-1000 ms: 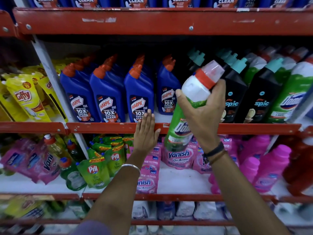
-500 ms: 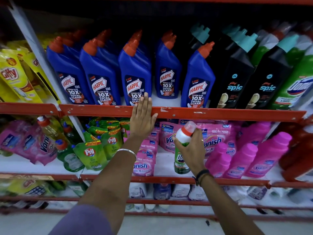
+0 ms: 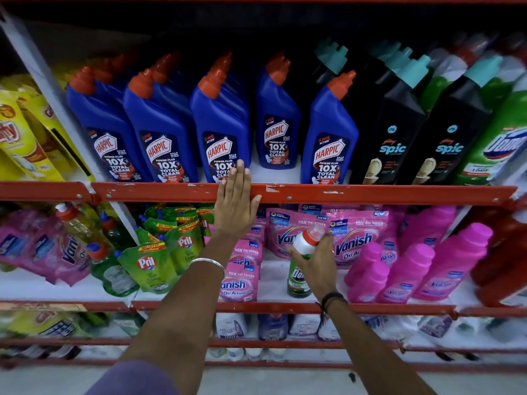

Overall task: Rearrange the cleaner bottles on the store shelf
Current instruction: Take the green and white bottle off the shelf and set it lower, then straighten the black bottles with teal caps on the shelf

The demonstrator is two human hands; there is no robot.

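Note:
My right hand grips the neck of a green Domex bottle with a white shoulder and red cap; the bottle stands upright on the lower white shelf between pink Vanish pouches. My left hand lies flat, fingers together, on the red front rail of the upper shelf, empty. Behind that rail stand several blue Harpic bottles, black Spic bottles and a green Domex bottle at the far right.
Pink Vanish bottles crowd the lower shelf to the right, with red bottles beyond. Green Pril pouches and pink pouches fill the left. Yellow pouches hang upper left. A white upright divides the bays.
My right hand brought the green Domex bottle down from in front of the upper shelf to the lower shelf among the Vanish pouches. My left hand stayed on the red rail.

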